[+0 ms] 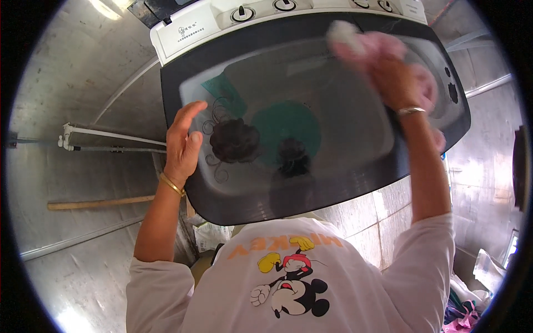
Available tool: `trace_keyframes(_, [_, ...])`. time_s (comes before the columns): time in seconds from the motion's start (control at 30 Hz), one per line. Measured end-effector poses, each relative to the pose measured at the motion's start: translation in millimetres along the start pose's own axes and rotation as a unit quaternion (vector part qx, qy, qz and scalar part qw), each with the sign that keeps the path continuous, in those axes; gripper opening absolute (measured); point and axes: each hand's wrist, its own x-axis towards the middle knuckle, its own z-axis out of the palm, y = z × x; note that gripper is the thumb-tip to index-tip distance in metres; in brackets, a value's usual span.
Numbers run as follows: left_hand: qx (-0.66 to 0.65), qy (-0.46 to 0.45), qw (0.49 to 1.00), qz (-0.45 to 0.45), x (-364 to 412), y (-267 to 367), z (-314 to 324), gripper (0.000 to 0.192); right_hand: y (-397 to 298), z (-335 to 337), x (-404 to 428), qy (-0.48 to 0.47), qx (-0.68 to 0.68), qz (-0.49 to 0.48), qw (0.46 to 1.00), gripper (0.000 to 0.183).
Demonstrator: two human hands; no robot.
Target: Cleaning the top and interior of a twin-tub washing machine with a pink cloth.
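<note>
Before me stands a twin-tub washing machine with its dark see-through lid [349, 137] down; through it show a green round agitator [287, 125] and a grey tub. In my right hand [393, 81] is a bunched pink-and-white cloth [362, 43], blurred, over the lid's upper right part. Part of the pink cloth hangs behind my wrist; whether it touches the lid I cannot tell. My left hand [183, 145] is at the lid's left edge, thumb apart from the fingers, with nothing in it. A dark flower print [235, 141] decorates the lid beside it.
Several knobs sit on the white control panel [258, 14] along the back. A white pipe with a tap [68, 135] runs along the metal wall at left. Below it lies a wooden strip [100, 202]. Cloths and bags [466, 308] are heaped at lower right.
</note>
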Motion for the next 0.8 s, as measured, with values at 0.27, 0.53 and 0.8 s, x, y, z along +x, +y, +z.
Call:
trace_keyframes(0.27, [-0.045,0.043,0.997,-0.036,-10,-10,-8,0.066,-206,-83,-16,0.179,0.311,-0.242,0.902,0.011])
trace_keyframes(0.53, [-0.084,0.041,0.994,-0.050,-7,5,-8,0.069,-38,13,-101,0.164,0.214,-0.049,0.962,0.014])
trace_keyframes(0.8, [-0.070,0.016,0.997,-0.036,5,4,1,0.070,114,64,-84,0.053,0.099,0.290,0.950,0.026])
